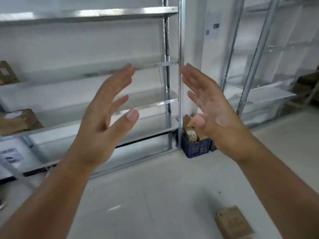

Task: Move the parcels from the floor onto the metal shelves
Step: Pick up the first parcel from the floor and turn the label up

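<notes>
Both my hands are raised in front of the metal shelves [86,13], palms facing each other, fingers spread, holding nothing. My left hand [107,114] is left of centre, my right hand [210,109] right of centre. A brown cardboard parcel [233,223] lies on the floor at the bottom right, below my right forearm. A brown paper-wrapped parcel with a white label [19,120] rests on a lower shelf at the far left. Another brown parcel [6,72] sits on the shelf above it at the left edge.
A blue plastic crate [196,146] holding several small boxes stands on the floor by the shelf's right upright [180,49]. A second metal shelving unit [259,94] stands to the right, with brown boxes [307,83] behind it. A printed sheet [10,156] lies low at the left.
</notes>
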`<action>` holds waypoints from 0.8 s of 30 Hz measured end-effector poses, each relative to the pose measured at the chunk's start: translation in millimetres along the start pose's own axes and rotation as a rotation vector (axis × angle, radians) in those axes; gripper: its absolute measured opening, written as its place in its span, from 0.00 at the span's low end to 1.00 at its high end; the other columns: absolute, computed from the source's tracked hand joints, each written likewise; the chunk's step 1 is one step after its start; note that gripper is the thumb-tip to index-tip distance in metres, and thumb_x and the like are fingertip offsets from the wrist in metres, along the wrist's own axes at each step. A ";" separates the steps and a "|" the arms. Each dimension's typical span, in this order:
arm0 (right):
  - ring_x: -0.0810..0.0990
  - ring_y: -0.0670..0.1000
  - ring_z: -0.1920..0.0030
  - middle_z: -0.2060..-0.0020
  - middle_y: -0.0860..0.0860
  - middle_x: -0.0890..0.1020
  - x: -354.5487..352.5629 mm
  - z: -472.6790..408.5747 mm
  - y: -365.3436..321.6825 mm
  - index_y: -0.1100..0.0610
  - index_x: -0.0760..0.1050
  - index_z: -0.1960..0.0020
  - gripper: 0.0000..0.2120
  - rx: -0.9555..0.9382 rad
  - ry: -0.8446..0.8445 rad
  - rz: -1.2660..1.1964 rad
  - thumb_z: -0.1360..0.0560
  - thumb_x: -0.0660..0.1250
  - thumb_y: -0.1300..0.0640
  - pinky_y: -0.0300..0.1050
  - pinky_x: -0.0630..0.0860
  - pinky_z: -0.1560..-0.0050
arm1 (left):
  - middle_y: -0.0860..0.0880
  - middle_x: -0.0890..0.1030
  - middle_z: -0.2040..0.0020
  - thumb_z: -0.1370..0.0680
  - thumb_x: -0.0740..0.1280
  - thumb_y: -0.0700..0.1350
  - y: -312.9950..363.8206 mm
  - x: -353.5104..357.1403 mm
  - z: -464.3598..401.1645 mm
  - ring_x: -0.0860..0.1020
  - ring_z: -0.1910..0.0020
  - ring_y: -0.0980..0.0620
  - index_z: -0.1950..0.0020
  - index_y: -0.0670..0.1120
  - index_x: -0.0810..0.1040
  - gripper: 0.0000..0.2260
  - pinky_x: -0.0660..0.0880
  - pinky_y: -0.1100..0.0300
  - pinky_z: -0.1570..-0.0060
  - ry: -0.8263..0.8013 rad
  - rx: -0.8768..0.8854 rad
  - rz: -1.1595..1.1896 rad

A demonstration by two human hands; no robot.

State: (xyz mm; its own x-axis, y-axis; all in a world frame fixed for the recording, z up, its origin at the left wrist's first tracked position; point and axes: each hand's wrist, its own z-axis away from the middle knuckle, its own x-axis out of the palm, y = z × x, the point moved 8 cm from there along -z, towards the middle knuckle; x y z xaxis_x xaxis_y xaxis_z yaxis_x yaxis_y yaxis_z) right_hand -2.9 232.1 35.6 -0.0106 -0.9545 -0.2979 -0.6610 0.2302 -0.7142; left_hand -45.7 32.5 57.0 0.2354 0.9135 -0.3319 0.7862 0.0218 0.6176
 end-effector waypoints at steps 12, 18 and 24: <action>0.57 0.49 0.13 0.14 0.47 0.59 -37.8 88.4 48.2 0.46 0.54 0.17 0.41 0.165 0.159 0.067 0.22 0.66 0.32 0.63 0.56 0.15 | 0.57 0.70 0.19 0.20 0.69 0.63 -62.3 92.4 22.8 0.68 0.17 0.51 0.19 0.48 0.64 0.35 0.71 0.53 0.22 -0.190 -0.123 0.197; 0.56 0.51 0.13 0.14 0.53 0.57 -82.6 116.7 62.0 0.52 0.52 0.17 0.42 0.167 0.225 0.115 0.20 0.65 0.33 0.64 0.57 0.15 | 0.53 0.69 0.18 0.20 0.66 0.65 -57.5 171.9 -2.4 0.68 0.17 0.50 0.19 0.48 0.64 0.35 0.70 0.51 0.22 -0.316 -0.111 0.224; 0.55 0.51 0.13 0.14 0.53 0.58 -142.8 183.9 89.3 0.55 0.52 0.16 0.43 0.263 0.365 0.123 0.20 0.65 0.35 0.66 0.55 0.15 | 0.59 0.70 0.18 0.21 0.66 0.67 -79.8 259.2 -3.6 0.67 0.16 0.51 0.17 0.46 0.62 0.40 0.68 0.47 0.20 -0.486 -0.158 0.273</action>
State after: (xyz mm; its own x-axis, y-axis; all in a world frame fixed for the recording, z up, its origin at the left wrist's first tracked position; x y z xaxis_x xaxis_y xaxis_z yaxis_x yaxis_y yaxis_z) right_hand 77.5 423.8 -102.1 -0.3712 -0.9106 -0.1816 -0.4263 0.3408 -0.8379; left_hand -49.5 269.0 -75.8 0.6829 0.6034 -0.4117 0.5735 -0.0939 0.8138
